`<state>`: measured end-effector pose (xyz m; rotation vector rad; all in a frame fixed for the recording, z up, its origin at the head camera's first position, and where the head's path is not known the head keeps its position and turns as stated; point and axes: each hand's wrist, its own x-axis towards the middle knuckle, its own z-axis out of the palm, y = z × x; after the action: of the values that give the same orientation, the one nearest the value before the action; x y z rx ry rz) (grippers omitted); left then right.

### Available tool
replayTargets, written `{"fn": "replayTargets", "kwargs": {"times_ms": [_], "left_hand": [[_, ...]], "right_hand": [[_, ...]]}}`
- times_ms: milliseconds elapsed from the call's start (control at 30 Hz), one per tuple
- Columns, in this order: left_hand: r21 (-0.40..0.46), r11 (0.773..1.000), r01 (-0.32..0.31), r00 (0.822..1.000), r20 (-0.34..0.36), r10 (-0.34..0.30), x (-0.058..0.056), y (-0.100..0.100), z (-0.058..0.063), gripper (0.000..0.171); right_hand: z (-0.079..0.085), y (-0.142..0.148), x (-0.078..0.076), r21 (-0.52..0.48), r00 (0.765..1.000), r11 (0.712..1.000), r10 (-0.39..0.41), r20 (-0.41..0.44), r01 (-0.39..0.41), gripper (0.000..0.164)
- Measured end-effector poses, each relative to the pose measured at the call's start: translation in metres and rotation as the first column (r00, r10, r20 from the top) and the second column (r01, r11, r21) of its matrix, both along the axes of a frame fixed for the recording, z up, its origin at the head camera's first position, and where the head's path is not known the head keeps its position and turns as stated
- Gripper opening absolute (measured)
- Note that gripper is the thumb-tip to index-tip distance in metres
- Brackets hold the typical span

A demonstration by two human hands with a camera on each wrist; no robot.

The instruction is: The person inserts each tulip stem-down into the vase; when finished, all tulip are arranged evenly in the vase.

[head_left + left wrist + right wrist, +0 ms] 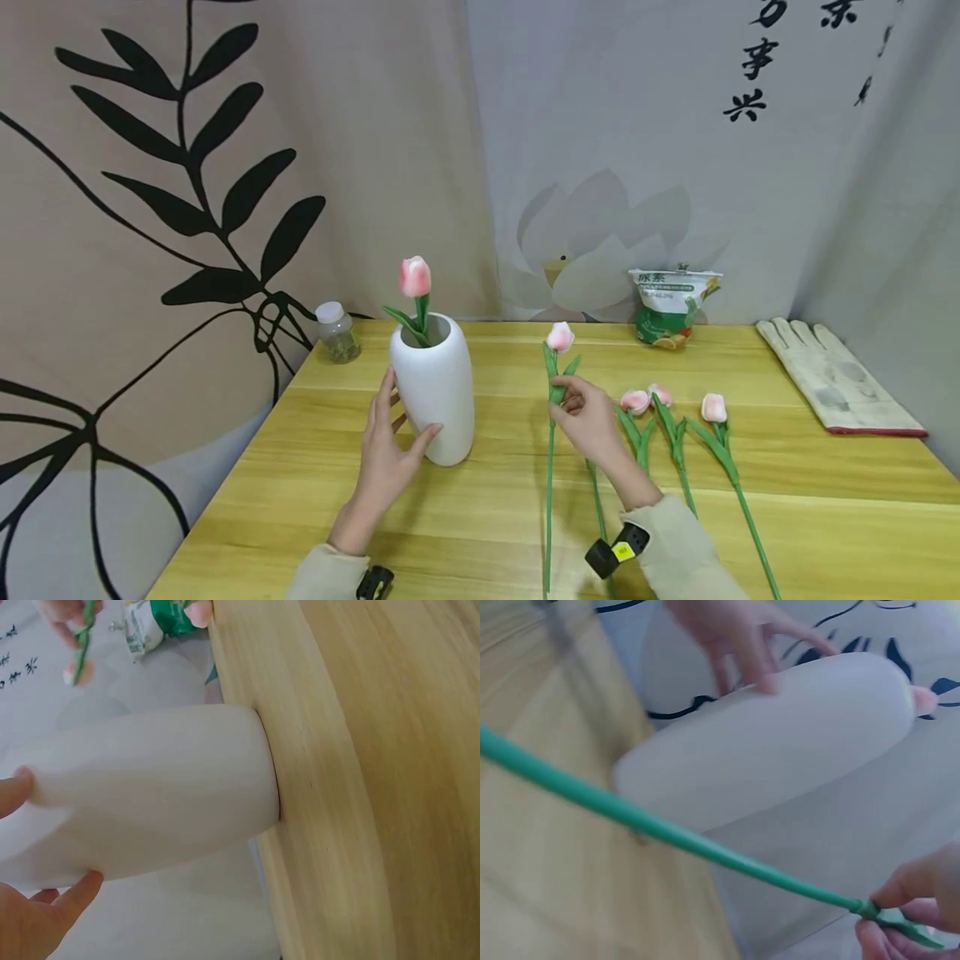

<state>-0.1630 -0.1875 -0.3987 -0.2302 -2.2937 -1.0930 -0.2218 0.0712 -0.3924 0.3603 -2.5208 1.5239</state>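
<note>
A white vase point(432, 400) stands upright on the table, with one pink-and-white tulip point(415, 278) in its mouth. My left hand point(387, 462) holds the vase low on its left side, thumb across the front and fingers along the side. To the right of the vase, my right hand point(583, 417) pinches another tulip point(560, 337) just below its bloom, among the green leaves. Its long green stem point(682, 836) hangs down toward the table's near edge in the head view. In the right wrist view, thumb and fingertips point(904, 889) meet on that stem where the leaves begin.
Several more tulips point(714, 408) lie on the wooden table point(495, 533), right of the right hand. A small lidded jar point(339, 333) is at the back left. A green-and-white bag point(670, 308) and pale gloves point(840, 383) are at the back right.
</note>
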Motion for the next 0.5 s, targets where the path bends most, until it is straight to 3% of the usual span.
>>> {"fn": "replayTargets", "kwargs": {"times_ms": [300,500], "left_hand": [[0.003,1.0,-0.002,1.0,-0.015,0.002,0.0,0.001,-0.001,0.096],[-0.001,1.0,-0.002,1.0,-0.024,0.002,-0.001,0.001,0.0,0.095]], "right_hand": [[0.04,0.007,0.0,-0.128,0.991,0.992,-0.019,-0.135,0.002,0.029],[0.054,0.006,0.002,-0.186,0.971,0.982,-0.028,-0.236,-0.017,0.033]]}}
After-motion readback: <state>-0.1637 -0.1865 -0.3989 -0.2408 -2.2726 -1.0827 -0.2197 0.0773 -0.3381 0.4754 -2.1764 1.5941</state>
